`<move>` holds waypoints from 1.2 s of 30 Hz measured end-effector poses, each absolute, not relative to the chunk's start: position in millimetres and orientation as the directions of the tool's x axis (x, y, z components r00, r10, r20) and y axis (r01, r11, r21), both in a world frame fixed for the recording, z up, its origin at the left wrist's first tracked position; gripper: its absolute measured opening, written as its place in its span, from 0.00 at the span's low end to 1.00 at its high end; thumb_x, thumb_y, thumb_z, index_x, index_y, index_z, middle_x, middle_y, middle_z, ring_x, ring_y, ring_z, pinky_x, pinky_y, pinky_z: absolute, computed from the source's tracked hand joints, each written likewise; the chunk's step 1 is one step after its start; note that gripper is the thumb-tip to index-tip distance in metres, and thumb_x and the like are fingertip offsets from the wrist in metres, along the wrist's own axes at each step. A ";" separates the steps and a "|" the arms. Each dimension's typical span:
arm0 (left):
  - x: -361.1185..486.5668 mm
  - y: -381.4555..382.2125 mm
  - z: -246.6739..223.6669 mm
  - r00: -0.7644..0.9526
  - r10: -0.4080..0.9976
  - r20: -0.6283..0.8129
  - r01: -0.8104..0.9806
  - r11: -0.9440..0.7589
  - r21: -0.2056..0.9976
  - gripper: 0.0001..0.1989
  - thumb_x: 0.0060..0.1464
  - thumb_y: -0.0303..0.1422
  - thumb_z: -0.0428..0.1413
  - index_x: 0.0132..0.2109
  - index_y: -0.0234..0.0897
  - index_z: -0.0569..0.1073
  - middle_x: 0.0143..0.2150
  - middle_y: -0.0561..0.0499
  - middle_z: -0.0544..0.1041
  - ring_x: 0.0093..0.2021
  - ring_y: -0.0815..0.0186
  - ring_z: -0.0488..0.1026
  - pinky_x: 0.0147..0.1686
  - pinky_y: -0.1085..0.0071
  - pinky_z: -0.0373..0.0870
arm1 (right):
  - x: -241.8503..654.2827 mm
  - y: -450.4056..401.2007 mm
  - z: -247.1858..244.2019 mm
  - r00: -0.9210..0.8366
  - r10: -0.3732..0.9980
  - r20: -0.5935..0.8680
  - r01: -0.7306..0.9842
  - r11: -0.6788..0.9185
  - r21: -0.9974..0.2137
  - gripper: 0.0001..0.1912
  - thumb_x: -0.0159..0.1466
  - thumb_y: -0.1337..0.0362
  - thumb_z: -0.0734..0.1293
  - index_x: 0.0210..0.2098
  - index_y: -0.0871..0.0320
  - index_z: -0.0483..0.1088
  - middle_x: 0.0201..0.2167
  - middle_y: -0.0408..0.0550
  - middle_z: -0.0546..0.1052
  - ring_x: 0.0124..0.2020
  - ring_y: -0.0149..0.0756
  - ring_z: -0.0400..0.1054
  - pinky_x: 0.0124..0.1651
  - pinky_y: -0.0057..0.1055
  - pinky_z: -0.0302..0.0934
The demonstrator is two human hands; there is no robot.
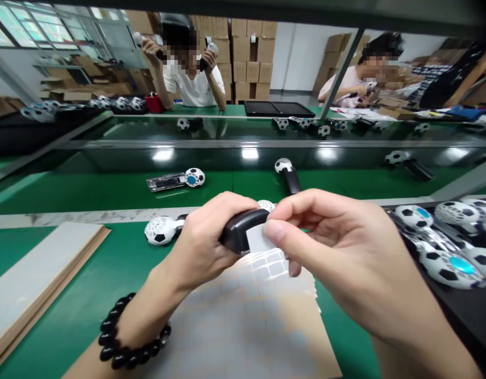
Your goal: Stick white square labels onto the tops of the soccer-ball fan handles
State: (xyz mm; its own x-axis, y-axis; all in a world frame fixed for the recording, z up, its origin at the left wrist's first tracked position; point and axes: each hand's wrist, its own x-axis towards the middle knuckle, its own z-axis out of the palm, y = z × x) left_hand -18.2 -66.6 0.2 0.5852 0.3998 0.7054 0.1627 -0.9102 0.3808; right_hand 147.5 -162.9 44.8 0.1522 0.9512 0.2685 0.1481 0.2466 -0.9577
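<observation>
My left hand (205, 239) is wrapped around the black body of what looks like a football-patterned handheld fan (234, 235), its rounded black end turned toward me. Between the thumb and finger of my right hand (333, 242) is a pale blank-looking sticker (259, 238), which lies against that black end. Whether it is fully stuck down I cannot tell. Below both hands is a sheet of stickers (235, 326) with a grid of pale labels. Just left of my left hand, another fan with a white and black ball head (160, 230) rests on the green bench.
A stack of flat boards (41, 279) lies at the left. Several ball-headed fans (444, 263) fill a black tray at the right. More fans (194, 178) lie on the green conveyor (235, 184) ahead. Two co-workers (193, 84) sit beyond it, holding similar pieces.
</observation>
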 end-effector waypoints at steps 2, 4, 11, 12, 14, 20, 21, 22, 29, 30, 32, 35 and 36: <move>-18.9 -67.2 1.3 0.588 0.403 0.701 0.173 -0.910 0.377 0.11 0.58 0.25 0.58 0.47 0.42 0.72 0.43 0.49 0.82 0.41 0.63 0.80 0.40 0.69 0.78 | 145.6 -161.3 43.3 0.154 0.947 0.282 0.162 0.257 -0.953 0.08 0.61 0.73 0.73 0.29 0.54 0.78 0.22 0.35 0.77 0.21 0.21 0.70 0.22 0.12 0.65; -18.4 -67.5 2.2 0.589 0.413 0.695 0.182 -0.905 0.384 0.11 0.58 0.25 0.58 0.47 0.42 0.72 0.43 0.49 0.82 0.41 0.62 0.80 0.40 0.69 0.78 | 145.0 -160.6 42.8 0.158 0.944 0.291 0.165 0.265 -0.950 0.08 0.61 0.73 0.73 0.29 0.54 0.78 0.22 0.36 0.77 0.21 0.23 0.72 0.23 0.13 0.67; -16.4 -66.3 2.2 0.599 0.416 0.685 0.174 -0.902 0.395 0.10 0.58 0.25 0.57 0.47 0.42 0.72 0.43 0.50 0.82 0.41 0.63 0.81 0.40 0.69 0.77 | 146.0 -159.5 43.3 0.161 0.940 0.301 0.195 0.269 -0.943 0.08 0.62 0.72 0.73 0.29 0.53 0.78 0.24 0.36 0.78 0.23 0.24 0.73 0.25 0.14 0.69; -16.3 -66.3 1.9 0.600 0.411 0.686 0.171 -0.904 0.392 0.11 0.58 0.25 0.57 0.47 0.42 0.71 0.43 0.50 0.82 0.41 0.63 0.81 0.41 0.70 0.77 | 146.1 -159.6 43.3 0.158 0.941 0.299 0.195 0.267 -0.944 0.08 0.62 0.72 0.73 0.29 0.53 0.78 0.24 0.36 0.78 0.23 0.24 0.74 0.25 0.14 0.69; -16.1 -66.4 1.5 0.602 0.410 0.685 0.169 -0.904 0.393 0.11 0.58 0.25 0.57 0.47 0.42 0.71 0.43 0.50 0.82 0.41 0.63 0.81 0.41 0.70 0.77 | 146.3 -160.0 43.6 0.159 0.942 0.295 0.189 0.264 -0.946 0.09 0.62 0.73 0.73 0.29 0.53 0.78 0.24 0.36 0.79 0.23 0.24 0.74 0.25 0.14 0.69; -16.0 -67.7 1.5 0.593 0.434 0.679 0.195 -0.895 0.401 0.10 0.58 0.27 0.58 0.46 0.42 0.73 0.42 0.49 0.82 0.38 0.62 0.81 0.39 0.69 0.77 | 144.8 -160.0 43.7 0.165 0.943 0.290 0.179 0.261 -0.949 0.08 0.61 0.73 0.73 0.28 0.53 0.78 0.23 0.37 0.79 0.23 0.26 0.74 0.24 0.17 0.70; -16.0 -67.7 1.6 0.594 0.437 0.676 0.201 -0.894 0.401 0.10 0.58 0.27 0.58 0.47 0.42 0.73 0.42 0.49 0.82 0.38 0.62 0.81 0.39 0.69 0.77 | 144.5 -159.7 43.6 0.166 0.942 0.291 0.179 0.262 -0.948 0.08 0.61 0.73 0.73 0.28 0.54 0.78 0.23 0.37 0.79 0.22 0.27 0.74 0.24 0.17 0.71; -16.1 -67.7 1.6 0.595 0.438 0.674 0.205 -0.893 0.400 0.10 0.58 0.27 0.58 0.47 0.42 0.73 0.42 0.49 0.83 0.38 0.62 0.81 0.38 0.69 0.77 | 144.3 -159.3 43.5 0.168 0.942 0.292 0.179 0.262 -0.948 0.08 0.61 0.73 0.73 0.28 0.54 0.78 0.23 0.38 0.78 0.22 0.27 0.74 0.24 0.18 0.71; -16.4 -66.3 -0.2 0.599 0.424 0.679 0.193 -0.900 0.391 0.07 0.60 0.28 0.57 0.46 0.41 0.72 0.43 0.49 0.82 0.40 0.63 0.80 0.38 0.70 0.77 | 145.1 -160.2 43.7 0.157 0.938 0.309 0.201 0.276 -0.940 0.08 0.61 0.73 0.73 0.30 0.53 0.78 0.24 0.36 0.79 0.23 0.25 0.74 0.25 0.16 0.70; -16.5 -66.3 -0.3 0.597 0.416 0.686 0.183 -0.903 0.388 0.07 0.60 0.27 0.57 0.46 0.41 0.72 0.43 0.49 0.82 0.40 0.63 0.80 0.38 0.70 0.77 | 145.2 -160.2 43.6 0.154 0.936 0.316 0.207 0.282 -0.937 0.08 0.62 0.73 0.73 0.30 0.53 0.78 0.24 0.35 0.79 0.24 0.24 0.74 0.26 0.15 0.70; -16.6 -66.6 -0.2 0.595 0.406 0.694 0.166 -0.906 0.388 0.08 0.60 0.27 0.58 0.46 0.41 0.72 0.43 0.49 0.82 0.40 0.64 0.80 0.39 0.70 0.77 | 145.1 -159.9 42.7 0.153 0.932 0.329 0.227 0.291 -0.929 0.07 0.62 0.72 0.73 0.31 0.53 0.78 0.25 0.35 0.79 0.24 0.25 0.74 0.27 0.16 0.70; -16.8 -66.5 0.4 0.602 0.422 0.678 0.150 -0.893 0.423 0.08 0.60 0.29 0.59 0.46 0.41 0.73 0.43 0.49 0.82 0.40 0.63 0.80 0.39 0.69 0.77 | 145.6 -161.9 41.2 0.145 0.924 0.353 0.295 0.300 -0.907 0.07 0.64 0.69 0.72 0.31 0.52 0.77 0.25 0.37 0.79 0.24 0.28 0.74 0.26 0.21 0.70; -16.9 -65.9 0.4 0.604 0.432 0.670 0.145 -0.886 0.440 0.07 0.60 0.30 0.60 0.46 0.41 0.73 0.43 0.49 0.82 0.39 0.63 0.80 0.39 0.69 0.77 | 146.2 -164.2 41.3 0.145 0.914 0.380 0.329 0.318 -0.889 0.07 0.65 0.68 0.72 0.31 0.51 0.76 0.26 0.38 0.79 0.25 0.30 0.74 0.27 0.23 0.70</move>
